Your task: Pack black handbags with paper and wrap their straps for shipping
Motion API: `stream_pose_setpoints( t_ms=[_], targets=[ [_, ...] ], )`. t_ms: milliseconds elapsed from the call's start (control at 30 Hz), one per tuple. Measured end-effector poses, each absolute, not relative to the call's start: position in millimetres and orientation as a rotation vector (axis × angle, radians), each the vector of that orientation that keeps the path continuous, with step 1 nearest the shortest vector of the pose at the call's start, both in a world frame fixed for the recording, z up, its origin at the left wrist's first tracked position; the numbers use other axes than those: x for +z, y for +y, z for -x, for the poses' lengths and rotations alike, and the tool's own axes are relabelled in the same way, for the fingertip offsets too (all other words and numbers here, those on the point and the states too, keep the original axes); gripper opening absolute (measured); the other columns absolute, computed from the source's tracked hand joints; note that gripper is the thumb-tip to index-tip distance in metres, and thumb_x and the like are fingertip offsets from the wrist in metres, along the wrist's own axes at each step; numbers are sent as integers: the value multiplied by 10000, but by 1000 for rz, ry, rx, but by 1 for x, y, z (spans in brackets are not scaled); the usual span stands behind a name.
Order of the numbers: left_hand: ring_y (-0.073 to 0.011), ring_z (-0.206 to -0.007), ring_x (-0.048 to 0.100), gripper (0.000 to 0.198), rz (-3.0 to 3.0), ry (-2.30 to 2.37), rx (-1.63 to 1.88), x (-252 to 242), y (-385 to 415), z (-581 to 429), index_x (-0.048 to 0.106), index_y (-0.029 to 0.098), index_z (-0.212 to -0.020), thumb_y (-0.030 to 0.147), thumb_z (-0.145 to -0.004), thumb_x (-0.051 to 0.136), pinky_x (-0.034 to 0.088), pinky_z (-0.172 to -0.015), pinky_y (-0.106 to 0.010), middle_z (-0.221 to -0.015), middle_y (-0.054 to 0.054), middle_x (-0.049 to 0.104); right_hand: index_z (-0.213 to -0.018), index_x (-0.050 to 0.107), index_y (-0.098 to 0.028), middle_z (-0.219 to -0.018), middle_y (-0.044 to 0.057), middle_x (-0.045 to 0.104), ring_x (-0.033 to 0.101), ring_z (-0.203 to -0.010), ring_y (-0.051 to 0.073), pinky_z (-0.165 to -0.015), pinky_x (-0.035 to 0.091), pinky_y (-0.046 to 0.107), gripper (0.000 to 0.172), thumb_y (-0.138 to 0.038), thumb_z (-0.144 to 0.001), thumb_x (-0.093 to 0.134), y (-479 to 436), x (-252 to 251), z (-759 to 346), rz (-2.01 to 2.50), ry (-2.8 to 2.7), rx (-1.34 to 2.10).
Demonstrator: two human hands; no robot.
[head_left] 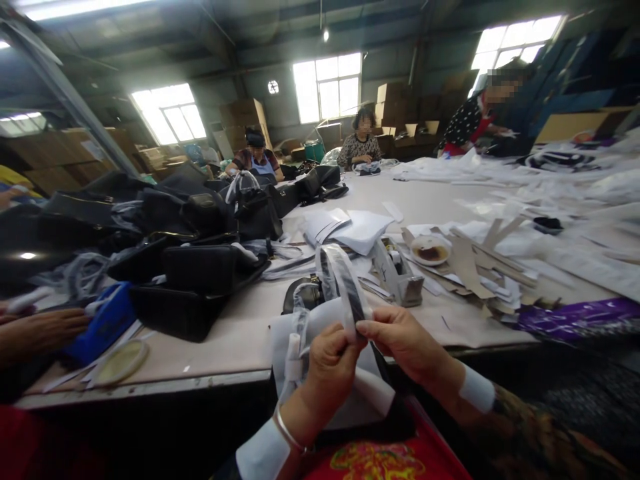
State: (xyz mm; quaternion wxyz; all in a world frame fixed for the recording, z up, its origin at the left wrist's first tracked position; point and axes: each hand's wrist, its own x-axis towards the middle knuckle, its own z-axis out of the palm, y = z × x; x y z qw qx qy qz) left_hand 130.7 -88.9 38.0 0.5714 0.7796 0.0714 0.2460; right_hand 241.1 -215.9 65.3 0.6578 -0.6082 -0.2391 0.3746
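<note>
My left hand [334, 370] and my right hand [407, 337] pinch the near end of a dark bag handle [345, 280] covered in clear plastic film. The handle arches up from a black bag [303, 293], partly hidden behind white sheets. A white sheet of padding [370, 393] hangs below my hands at the table edge. Left of my left hand, a plastic-wrapped strip with a white roll-like end [294, 347] runs downward. Fingers of both hands are closed and almost meet at the handle.
Black bags [185, 280] are heaped on the left. A tape dispenser [400, 273], a bowl with brown residue [430, 251] and cardboard scraps [470, 267] lie to the right. A co-worker's hand [47, 333] is by a blue box [103, 323]. Several people work farther back.
</note>
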Motion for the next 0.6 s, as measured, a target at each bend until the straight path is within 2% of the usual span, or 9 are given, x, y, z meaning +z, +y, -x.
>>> stream_pose_setpoints(
  t_ms=[67, 167, 267, 400, 500, 600],
  targets=[
    [-162, -729, 525, 273, -1763, 149, 458, 37, -83, -129, 716, 164, -743, 393, -889, 685, 421, -700, -286, -734, -38, 585, -716, 689, -137, -565, -31, 470, 367, -537, 91, -518, 305, 245, 360, -485, -800, 730, -216, 66, -240, 1436, -675, 759],
    [-96, -564, 399, 417, -1404, 206, 188, 39, -71, -129, 651, 139, -731, 533, -769, 780, 330, -547, -230, -597, 21, 462, -754, 704, -148, -676, 12, 583, 483, -649, 132, -608, 376, 267, 262, -367, -890, 657, -220, 60, -245, 1616, -1015, 512],
    [-34, -475, 201, 493, -1021, 312, 47, 40, -65, -134, 556, 142, -694, 531, -677, 858, 171, -462, -184, -539, 99, 286, -741, 665, -155, -705, 28, 587, 489, -666, 137, -622, 358, 279, 261, -268, -956, 570, -221, 50, -252, 1693, -1428, 207],
    [-20, -471, 163, 471, -797, 388, 33, 37, -69, -140, 555, 145, -737, 400, -602, 927, 142, -444, -161, -558, 109, 303, -835, 671, -160, -770, 54, 610, 467, -683, 147, -641, 346, 298, 254, -160, -976, 460, -219, 43, -255, 1714, -1734, -45],
    [-30, -458, 188, 403, -907, 399, 132, 39, -73, -138, 626, 137, -760, 423, -650, 887, 162, -442, -179, -545, 90, 348, -793, 657, -159, -759, 39, 587, 460, -694, 142, -651, 362, 286, 242, -261, -974, 533, -221, 46, -257, 1695, -1569, 138],
    [-91, -537, 408, 260, -1365, 294, 301, 47, -77, -131, 733, 148, -778, 402, -786, 785, 351, -538, -225, -603, 12, 514, -772, 650, -145, -626, -26, 456, 362, -578, 101, -530, 294, 245, 407, -527, -912, 625, -223, 52, -258, 1523, -1118, 659]
  ],
)
